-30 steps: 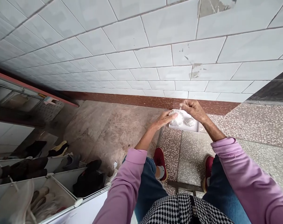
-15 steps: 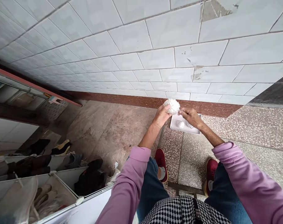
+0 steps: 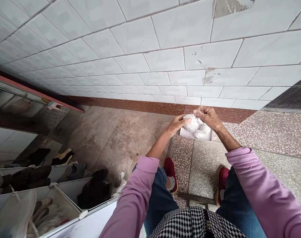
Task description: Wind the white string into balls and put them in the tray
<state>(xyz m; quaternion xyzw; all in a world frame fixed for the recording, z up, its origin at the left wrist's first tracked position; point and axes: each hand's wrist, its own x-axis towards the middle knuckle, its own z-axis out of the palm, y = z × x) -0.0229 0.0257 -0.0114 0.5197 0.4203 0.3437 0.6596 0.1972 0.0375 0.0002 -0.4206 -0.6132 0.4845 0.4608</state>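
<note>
My left hand [image 3: 177, 125] is wrapped round a white ball of yarn [image 3: 190, 123], which it holds over a shallow white tray [image 3: 183, 133]. Just right of the ball is my right hand [image 3: 208, 116], its thumb and forefinger pinched together near the ball's upper right side. Whatever lies in that pinch is too fine to make out. Two smaller white balls of yarn lie in the tray below, one at the front [image 3: 198, 134] and one farther right [image 3: 205, 128].
A tiled wall [image 3: 150, 62] rises in front above a red-brown skirting. My red shoes [image 3: 170, 175] rest on the speckled floor, by a low dark bar [image 3: 197, 199]. To the left stands an open rack [image 3: 66, 198] with shoes and dark items in its compartments.
The left hand has lowered the yarn ball and brought it right, over the tray. My right hand has shifted slightly up and right, to the ball's upper side.
</note>
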